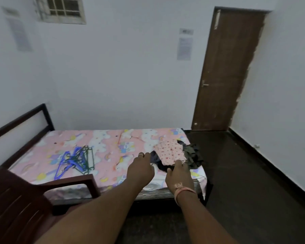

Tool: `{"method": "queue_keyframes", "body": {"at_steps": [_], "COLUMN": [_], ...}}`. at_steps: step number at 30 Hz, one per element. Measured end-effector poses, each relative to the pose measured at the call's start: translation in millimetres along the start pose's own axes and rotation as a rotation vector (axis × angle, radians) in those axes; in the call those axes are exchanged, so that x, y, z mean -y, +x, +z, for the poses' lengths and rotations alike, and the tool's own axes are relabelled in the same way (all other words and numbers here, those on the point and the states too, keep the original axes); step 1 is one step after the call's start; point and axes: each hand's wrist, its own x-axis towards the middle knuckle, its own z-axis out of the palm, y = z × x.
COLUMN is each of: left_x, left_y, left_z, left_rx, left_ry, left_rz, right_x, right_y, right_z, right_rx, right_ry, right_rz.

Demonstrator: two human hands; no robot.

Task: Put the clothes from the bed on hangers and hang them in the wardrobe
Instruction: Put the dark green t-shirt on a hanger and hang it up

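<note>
Step in hand: first pick-up of clothing, judged early in the task; nothing yet on a hanger.

Clothes point(176, 154): small heap at the right end of the bed point(102, 145); pink spotted piece on top, dark pieces under and beside.

Hangers point(74, 160): blue and green tangle, left part of the bed, well apart from the heap.

Left hand point(141, 169): at the heap's left edge; fingers hidden, grip cannot be told.

Right hand point(179, 174): at the near edge; fingers likewise unclear.

Wardrobe: not in view.

Next move calls for: lifting one garment free, then fetching a single hanger.
</note>
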Motion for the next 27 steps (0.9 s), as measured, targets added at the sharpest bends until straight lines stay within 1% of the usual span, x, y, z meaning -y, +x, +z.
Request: {"method": "queue_keyframes", "body": {"at_steps": [3,6,10,16,20,23,27], "left_x": [21.0,41.3,73.4,148.0,202.1,240.6,293.5], "left_y": [12.6,21.8,40.6,85.8,126.7,166.2,209.7], "left_z": [17.5,31.8,40.9,43.8,50.7,55.2,53.8], "left_rx": [0.043,0.068,0.058,-0.017,-0.096,-0.110,-0.113], "left_ry": [0.099,0.140,0.118,0.071,-0.019,-0.072,-0.111], "left_rz": [-0.112,-0.189,-0.309,-0.470,-0.586,-0.617,-0.664], "right_x": [-11.0,-14.8,1.6,80.0,136.7,178.7,229.1], "right_y": [29.0,55.8,95.7,160.1,196.5,232.4,276.7], "right_z": [32.7,58.3,87.9,144.7,185.6,215.4,247.3], "right_rx": [0.110,0.170,0.244,0.326,0.393,0.414,0.450], "right_ry": [-0.022,-0.067,-0.099,-0.076,-0.020,-0.052,-0.049], "right_rz": [-0.051,-0.101,-0.196,-0.350,-0.402,-0.441,-0.447]}}
